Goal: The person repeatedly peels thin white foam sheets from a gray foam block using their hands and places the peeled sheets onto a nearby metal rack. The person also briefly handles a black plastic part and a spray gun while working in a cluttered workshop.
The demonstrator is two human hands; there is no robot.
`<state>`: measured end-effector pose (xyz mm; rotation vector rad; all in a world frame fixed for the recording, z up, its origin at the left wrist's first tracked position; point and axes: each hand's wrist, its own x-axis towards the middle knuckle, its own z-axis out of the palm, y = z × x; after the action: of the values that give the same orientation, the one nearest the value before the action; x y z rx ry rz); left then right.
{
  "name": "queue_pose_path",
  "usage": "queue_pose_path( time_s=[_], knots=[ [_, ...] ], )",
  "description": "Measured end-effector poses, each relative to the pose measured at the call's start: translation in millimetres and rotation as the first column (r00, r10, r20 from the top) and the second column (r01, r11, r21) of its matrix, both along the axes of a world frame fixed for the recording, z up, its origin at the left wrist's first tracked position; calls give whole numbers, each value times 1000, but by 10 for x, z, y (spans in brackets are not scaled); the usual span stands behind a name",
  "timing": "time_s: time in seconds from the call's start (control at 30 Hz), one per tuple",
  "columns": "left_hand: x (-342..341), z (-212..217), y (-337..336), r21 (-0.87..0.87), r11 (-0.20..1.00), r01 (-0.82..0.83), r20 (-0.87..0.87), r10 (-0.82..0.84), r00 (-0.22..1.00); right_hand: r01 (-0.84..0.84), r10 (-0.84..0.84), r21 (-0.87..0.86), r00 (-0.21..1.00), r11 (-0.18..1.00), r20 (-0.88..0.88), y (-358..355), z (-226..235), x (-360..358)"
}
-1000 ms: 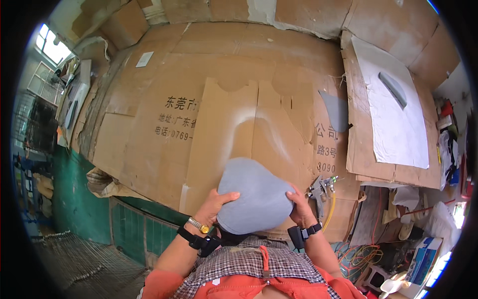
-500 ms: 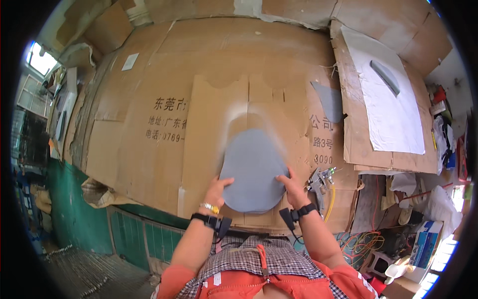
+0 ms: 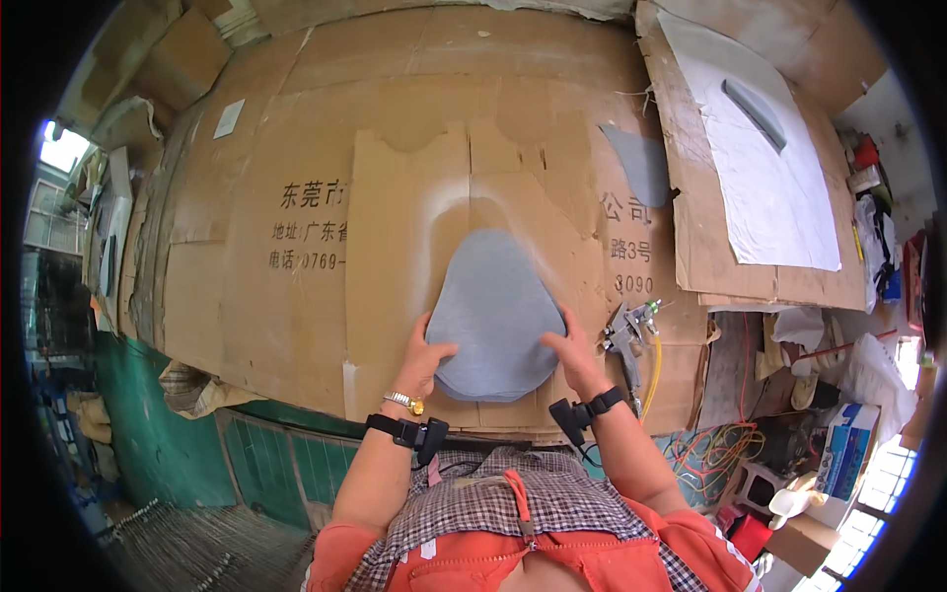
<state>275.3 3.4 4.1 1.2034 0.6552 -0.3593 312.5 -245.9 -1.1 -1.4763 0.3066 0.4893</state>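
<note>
A grey sheet piece (image 3: 495, 321), rounded at the top and broader toward me, is held between my two hands over the cardboard-covered bench (image 3: 217, 306). My left hand (image 3: 424, 357) grips its lower left edge, thumb on top and fingers at the rim or underneath. At the lower right edge, my right hand (image 3: 574, 353) holds it the same way. Its near edge looks doubled, but I cannot tell how many layers there are. A pale sprayed outline (image 3: 434, 207) shows on the cardboard beyond it. To the right of my right hand lies a metal spray gun (image 3: 623, 340).
A yellow hose (image 3: 654, 370) runs from the spray gun toward the bench's near edge. Another grey piece (image 3: 639, 163) lies at the far right. Beside it, a raised cardboard panel bears white paper (image 3: 764, 168) and a dark grey strip (image 3: 755, 115). Tangled hoses (image 3: 715, 454) hang at the lower right.
The whole view has shifted a little, so the bench sits higher in the picture. The grey piece is turned or tilted slightly, its far end looking narrower. Both hands keep their hold.
</note>
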Motion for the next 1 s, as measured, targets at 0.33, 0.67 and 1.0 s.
queue_pose_path(
  time_s=[0.33,0.67,1.0],
  knots=[
    [-192,50,-99,41,996,-76,125,71,990,-169,181,-96,975,981,128,58,57,41],
    [-173,463,-262,75,969,-237,245,212,946,-213,214,-24,955,977,205,-26,450,353],
    [-239,-186,-265,-5,918,-396,88,395,914,-13,132,-313,922,950,364,101,-294,274]
  ],
)
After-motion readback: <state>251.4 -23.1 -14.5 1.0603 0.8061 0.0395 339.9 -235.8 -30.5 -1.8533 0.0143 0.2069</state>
